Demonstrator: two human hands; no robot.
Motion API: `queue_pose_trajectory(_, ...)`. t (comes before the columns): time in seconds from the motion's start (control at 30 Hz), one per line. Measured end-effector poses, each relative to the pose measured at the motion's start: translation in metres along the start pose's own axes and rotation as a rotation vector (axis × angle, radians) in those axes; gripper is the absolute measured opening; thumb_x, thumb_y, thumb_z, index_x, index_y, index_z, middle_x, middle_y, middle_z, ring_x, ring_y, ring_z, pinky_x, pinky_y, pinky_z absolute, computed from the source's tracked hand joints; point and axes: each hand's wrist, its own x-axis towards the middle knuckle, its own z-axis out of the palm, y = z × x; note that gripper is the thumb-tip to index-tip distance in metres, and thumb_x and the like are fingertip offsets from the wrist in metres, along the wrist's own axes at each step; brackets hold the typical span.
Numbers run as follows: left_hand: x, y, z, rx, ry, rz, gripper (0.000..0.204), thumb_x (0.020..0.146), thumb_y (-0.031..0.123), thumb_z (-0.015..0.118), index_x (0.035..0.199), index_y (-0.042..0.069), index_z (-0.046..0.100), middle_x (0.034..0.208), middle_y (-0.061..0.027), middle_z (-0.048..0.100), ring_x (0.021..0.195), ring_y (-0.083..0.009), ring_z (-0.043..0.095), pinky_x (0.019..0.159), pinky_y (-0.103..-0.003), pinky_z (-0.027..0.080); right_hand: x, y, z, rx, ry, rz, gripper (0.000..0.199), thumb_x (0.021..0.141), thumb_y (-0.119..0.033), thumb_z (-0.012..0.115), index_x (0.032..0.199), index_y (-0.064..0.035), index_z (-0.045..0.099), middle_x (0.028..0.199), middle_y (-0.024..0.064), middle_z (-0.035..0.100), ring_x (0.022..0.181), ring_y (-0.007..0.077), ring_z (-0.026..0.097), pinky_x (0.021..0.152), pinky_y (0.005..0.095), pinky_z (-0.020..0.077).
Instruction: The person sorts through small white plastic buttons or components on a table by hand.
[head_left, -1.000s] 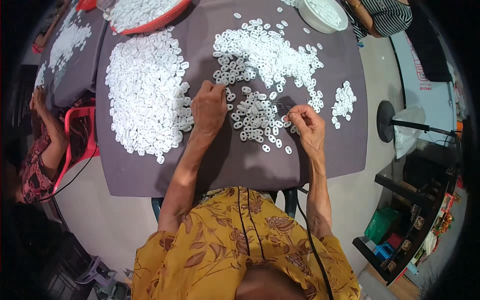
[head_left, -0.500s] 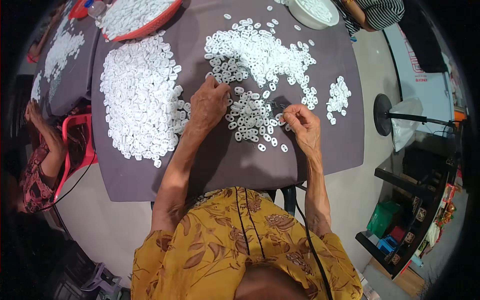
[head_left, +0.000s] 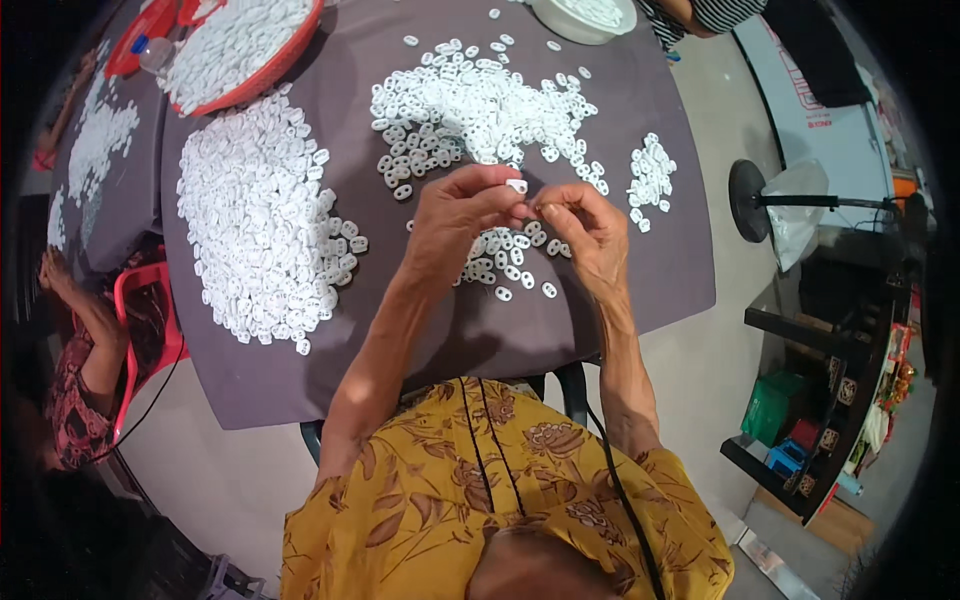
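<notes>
Between the thumb and fingertips of my left hand (head_left: 455,212) is a small white oval plastic piece (head_left: 517,186) with two holes. My right hand (head_left: 595,235) is pinched close beside it, the fingertips of both hands nearly meeting. Whatever the right fingers hold is too small to make out. Below the hands lies a small group of the same white pieces (head_left: 495,262), partly covered by my left hand. Just beyond the hands spreads a larger heap of white pieces (head_left: 490,105).
A wide heap of pieces (head_left: 255,225) covers the table's left side; a small cluster (head_left: 652,178) lies right. A red basket (head_left: 285,72) and a white bowl (head_left: 590,36), both filled, stand at the far side. Other people's arms (head_left: 100,335) show left and far right.
My left hand has moved right from the edge of the heap and now holds a white piece. The right hand has risen slightly toward it. The whole view has shifted a little.
</notes>
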Motion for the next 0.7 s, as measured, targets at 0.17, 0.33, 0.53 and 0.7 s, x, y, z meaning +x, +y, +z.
queue_pose_trajectory(0.17,0.003,-0.007,0.015,-0.022,0.027,-0.014,0.018,0.079,0.006,0.060,0.095,-0.004,0.056,0.081,-0.0100,0.060,0.071,-0.0157,0.060,0.065,-0.027,0.051,0.001,-0.005,0.004,-0.103,0.127,-0.159,0.007,0.084,-0.003,0.054,0.087,0.0027,0.057,0.085,0.0081,0.060,0.080,0.0128,0.055,0.072,0.0244,0.0443)
queue_pose_trajectory(0.33,0.004,-0.013,0.019,-0.020,0.064,0.007,0.017,0.079,0.008,0.060,0.092,-0.004,0.057,0.080,-0.0097,0.060,0.070,-0.0151,0.060,0.065,-0.026,0.050,0.000,-0.008,0.004,-0.193,0.160,-0.280,0.005,0.082,0.001,0.055,0.086,0.0030,0.056,0.084,0.0086,0.061,0.079,0.0134,0.056,0.071,0.0244,0.0445)
queue_pose_trajectory(0.53,0.002,-0.010,0.018,0.082,0.015,0.039,0.018,0.079,0.010,0.062,0.091,-0.003,0.058,0.080,-0.0097,0.061,0.070,-0.0152,0.060,0.065,-0.026,0.050,0.004,-0.011,-0.001,-0.194,0.119,-0.217,0.005,0.082,0.000,0.055,0.086,0.0023,0.056,0.085,0.0078,0.061,0.080,0.0126,0.056,0.072,0.0240,0.0446)
queue_pose_trajectory(0.7,0.001,-0.007,0.023,-0.056,0.034,-0.040,0.019,0.080,0.010,0.060,0.092,-0.004,0.057,0.083,-0.0117,0.062,0.072,-0.0175,0.061,0.067,-0.028,0.051,0.007,-0.008,-0.002,-0.053,0.131,-0.199,0.005,0.084,-0.001,0.054,0.087,0.0018,0.056,0.087,0.0073,0.060,0.080,0.0117,0.055,0.073,0.0236,0.0446)
